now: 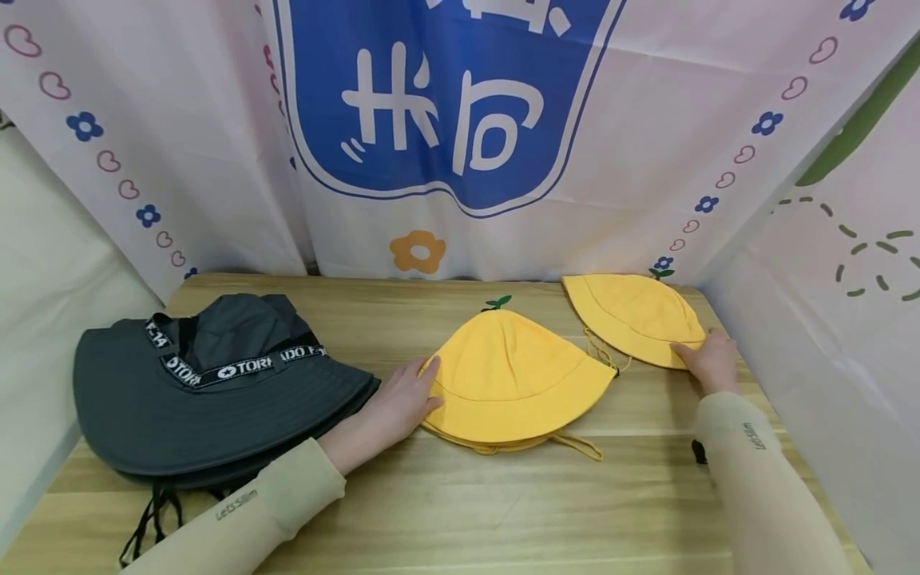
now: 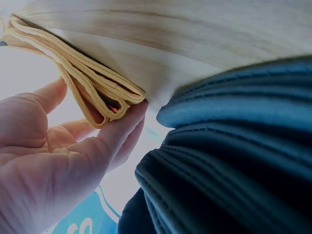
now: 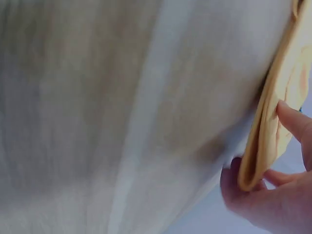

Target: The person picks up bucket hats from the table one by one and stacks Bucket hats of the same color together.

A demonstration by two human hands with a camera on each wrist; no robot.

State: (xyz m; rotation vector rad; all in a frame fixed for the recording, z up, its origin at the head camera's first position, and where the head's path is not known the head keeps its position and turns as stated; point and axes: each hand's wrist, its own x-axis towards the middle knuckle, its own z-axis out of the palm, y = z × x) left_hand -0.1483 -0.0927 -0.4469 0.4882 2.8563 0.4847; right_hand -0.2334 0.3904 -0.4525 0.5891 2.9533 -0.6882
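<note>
A yellow bucket hat with a green sprout on its crown lies folded flat mid-table, more yellow brim layers showing beneath. My left hand rests at its left edge, thumb and fingers spread against the fabric. In the left wrist view, the fingers touch the folded edges. Toward the back right lies another yellow bucket hat. My right hand pinches its front right corner. The right wrist view shows thumb on top of the folded brim and fingers beneath.
Several dark grey wide-brimmed hats are stacked on the left, with lettered bands and black cords hanging forward. Yellow chin cords lie beside the hats. White printed cloth closes off the wooden table behind and at the sides.
</note>
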